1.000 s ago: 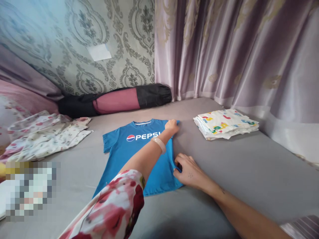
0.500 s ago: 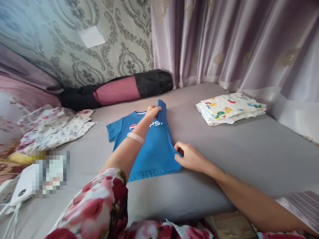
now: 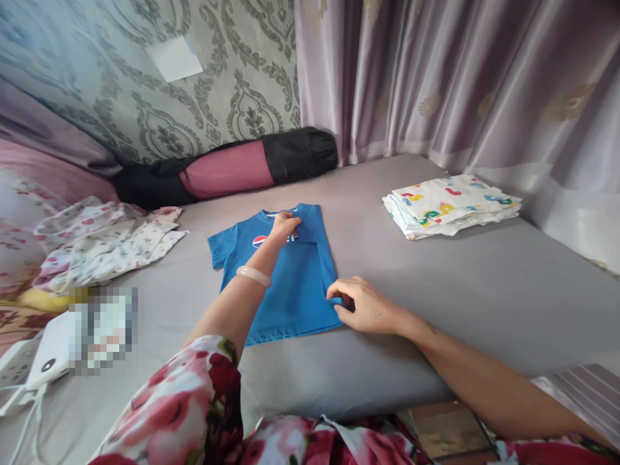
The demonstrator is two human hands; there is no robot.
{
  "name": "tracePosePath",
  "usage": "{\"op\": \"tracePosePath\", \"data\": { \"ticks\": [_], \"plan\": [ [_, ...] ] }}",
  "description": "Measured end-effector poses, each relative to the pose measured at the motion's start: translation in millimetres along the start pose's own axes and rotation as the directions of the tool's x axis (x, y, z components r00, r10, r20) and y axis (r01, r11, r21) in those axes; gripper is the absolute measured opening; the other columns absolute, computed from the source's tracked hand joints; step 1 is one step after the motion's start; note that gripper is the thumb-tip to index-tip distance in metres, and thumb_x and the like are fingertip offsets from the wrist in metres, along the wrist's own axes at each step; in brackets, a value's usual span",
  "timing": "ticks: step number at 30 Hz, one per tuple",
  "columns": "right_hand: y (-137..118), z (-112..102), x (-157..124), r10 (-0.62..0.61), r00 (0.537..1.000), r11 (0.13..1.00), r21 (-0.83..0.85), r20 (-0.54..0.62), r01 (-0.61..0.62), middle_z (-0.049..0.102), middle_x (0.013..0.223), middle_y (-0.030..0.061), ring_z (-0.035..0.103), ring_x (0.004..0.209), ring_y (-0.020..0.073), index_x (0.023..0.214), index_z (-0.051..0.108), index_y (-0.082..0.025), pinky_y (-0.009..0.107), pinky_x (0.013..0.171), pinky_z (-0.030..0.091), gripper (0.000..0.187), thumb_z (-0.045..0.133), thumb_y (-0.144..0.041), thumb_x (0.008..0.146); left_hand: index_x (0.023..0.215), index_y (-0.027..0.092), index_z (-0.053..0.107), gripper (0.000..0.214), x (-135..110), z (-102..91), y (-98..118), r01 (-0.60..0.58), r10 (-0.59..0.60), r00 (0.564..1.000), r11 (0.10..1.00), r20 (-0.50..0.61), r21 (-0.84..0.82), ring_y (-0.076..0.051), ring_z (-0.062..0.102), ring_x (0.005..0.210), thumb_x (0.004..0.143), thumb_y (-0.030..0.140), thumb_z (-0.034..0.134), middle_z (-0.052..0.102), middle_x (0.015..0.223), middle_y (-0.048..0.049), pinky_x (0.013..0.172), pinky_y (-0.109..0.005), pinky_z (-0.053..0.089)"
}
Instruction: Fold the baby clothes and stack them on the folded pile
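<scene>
A blue T-shirt [image 3: 285, 290] with a round logo and white lettering lies front up on the grey bed sheet [image 3: 436, 297]. Its right sleeve and right side are folded inward over the front, covering part of the lettering. My left hand [image 3: 285, 226], with a pale bangle on the wrist, is closed on the folded sleeve near the collar. Lower down, my right hand [image 3: 365, 305] pinches the shirt's right side edge just above the hem. The sleeve on the left side lies spread out flat.
Folded white cloths with colourful prints [image 3: 453, 205] are stacked at the right. Crumpled printed clothes [image 3: 111, 242] lie at the left, above a white power bank [image 3: 55, 349] with cables. A long black and pink bag [image 3: 227, 168] rests along the wall, beside the curtain [image 3: 436, 77].
My left hand has moved left and slightly down, laying the shirt's right sleeve over the front. My right hand has brought the lower side edge a little to the left.
</scene>
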State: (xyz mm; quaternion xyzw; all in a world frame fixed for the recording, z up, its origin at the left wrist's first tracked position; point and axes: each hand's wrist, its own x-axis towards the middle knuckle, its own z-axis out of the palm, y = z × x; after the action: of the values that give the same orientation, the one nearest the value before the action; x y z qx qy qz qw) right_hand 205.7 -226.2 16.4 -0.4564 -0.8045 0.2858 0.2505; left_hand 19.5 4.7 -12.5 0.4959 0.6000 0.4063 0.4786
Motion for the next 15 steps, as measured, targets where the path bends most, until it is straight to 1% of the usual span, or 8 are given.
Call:
{"op": "tracePosePath", "data": {
  "ticks": [2, 4, 5, 7, 9, 11, 13, 15],
  "plan": [
    [-2, -2, 0, -0.072, 0.994, 0.997, 0.027, 0.087, 0.07, 0.068, 0.081, -0.0013, 0.059, 0.071, 0.0122, 0.086, 0.069, -0.022, 0.028, 0.083, 0.041, 0.009, 0.06, -0.021, 0.083, 0.102, 0.016, 0.057, 0.041, -4, -3.2, -5, -0.028, 0.029, 0.999, 0.999, -0.024, 0.043, -0.011, 0.053, 0.052, 0.062, 0.013, 0.068, 0.051, 0.06, 0.0068, 0.055, -0.023, 0.046],
    [-1, -4, 2, -0.116, 0.982, 0.992, 0.073, 0.147, 0.106, 0.068, 0.077, -0.0006, 0.06, 0.07, 0.0125, 0.078, 0.07, -0.022, 0.029, 0.084, 0.042, 0.02, 0.057, -0.032, 0.09, 0.12, 0.016, 0.052, 0.057, -8, -5.2, -11, -0.138, 0.142, 0.989, 0.983, -0.03, 0.123, -0.011, 0.054, 0.056, 0.065, 0.011, 0.066, 0.054, 0.066, 0.0061, 0.06, -0.024, 0.048],
    [1, -4, 3, -0.12, 0.983, 0.989, 0.098, 0.142, 0.107, 0.068, 0.076, 0.0001, 0.061, 0.071, 0.0129, 0.076, 0.07, -0.021, 0.029, 0.084, 0.043, 0.028, 0.053, -0.036, 0.093, 0.127, 0.017, 0.049, 0.062, -9, -5.6, -15, -0.217, 0.225, 0.974, 0.96, -0.027, 0.174, -0.012, 0.056, 0.06, 0.067, 0.012, 0.065, 0.056, 0.07, 0.0051, 0.064, -0.025, 0.049],
    [7, -3, 6, -0.101, 0.994, 0.989, 0.116, 0.043, 0.095, 0.07, 0.081, 0.0026, 0.064, 0.079, 0.0146, 0.08, 0.071, -0.021, 0.03, 0.085, 0.045, 0.037, 0.043, -0.038, 0.098, 0.134, 0.017, 0.046, 0.064, -12, -5.3, -21, -0.365, 0.379, 0.925, 0.89, 0.0, 0.272, -0.014, 0.059, 0.07, 0.072, 0.015, 0.063, 0.061, 0.079, 0.0019, 0.074, -0.028, 0.05],
    [15, -1, 9, -0.071, 0.993, 0.996, 0.038, -0.093, 0.074, 0.071, 0.101, 0.0061, 0.064, 0.098, 0.0175, 0.095, 0.072, -0.022, 0.033, 0.093, 0.045, 0.036, 0.039, -0.036, 0.1, 0.132, 0.017, 0.051, 0.057, -13, -3.9, -26, -0.457, 0.472, 0.881, 0.829, 0.035, 0.323, -0.018, 0.062, 0.084, 0.076, 0.019, 0.061, 0.065, 0.091, -0.0028, 0.084, -0.032, 0.049],
    [24, 1, 12, -0.052, 0.988, 0.992, -0.119, -0.148, 0.035, 0.064, 0.126, 0.0083, 0.056, 0.12, 0.0208, 0.118, 0.066, -0.024, 0.039, 0.104, 0.039, 0.035, 0.039, -0.034, 0.099, 0.124, 0.016, 0.058, 0.045, -12, -2.2, -29, -0.51, 0.522, 0.851, 0.789, 0.062, 0.342, -0.022, 0.061, 0.099, 0.079, 0.021, 0.06, 0.066, 0.104, -0.0072, 0.094, -0.035, 0.046],
    [32, 3, 17, -0.016, 0.994, 0.962, -0.271, -0.109, -0.014, 0.05, 0.145, 0.0085, 0.041, 0.137, 0.023, 0.138, 0.052, -0.026, 0.047, 0.112, 0.031, 0.042, 0.036, -0.033, 0.1, 0.116, 0.016, 0.063, 0.036, -11, -1.0, -31, -0.535, 0.549, 0.833, 0.767, 0.068, 0.354, -0.024, 0.059, 0.109, 0.08, 0.022, 0.06, 0.065, 0.114, -0.0101, 0.099, -0.037, 0.044],
    [36, 5, 23, 0.035, 0.998, 0.927, -0.371, -0.056, -0.053, 0.036, 0.155, 0.0089, 0.027, 0.145, 0.0239, 0.149, 0.036, -0.024, 0.051, 0.116, 0.023, 0.05, 0.031, -0.034, 0.101, 0.112, 0.016, 0.065, 0.033, -9, -0.5, -33, -0.543, 0.559, 0.826, 0.753, 0.072, 0.372, -0.025, 0.058, 0.111, 0.08, 0.022, 0.06, 0.064, 0.116, -0.0114, 0.101, -0.039, 0.044]
  ]
}}
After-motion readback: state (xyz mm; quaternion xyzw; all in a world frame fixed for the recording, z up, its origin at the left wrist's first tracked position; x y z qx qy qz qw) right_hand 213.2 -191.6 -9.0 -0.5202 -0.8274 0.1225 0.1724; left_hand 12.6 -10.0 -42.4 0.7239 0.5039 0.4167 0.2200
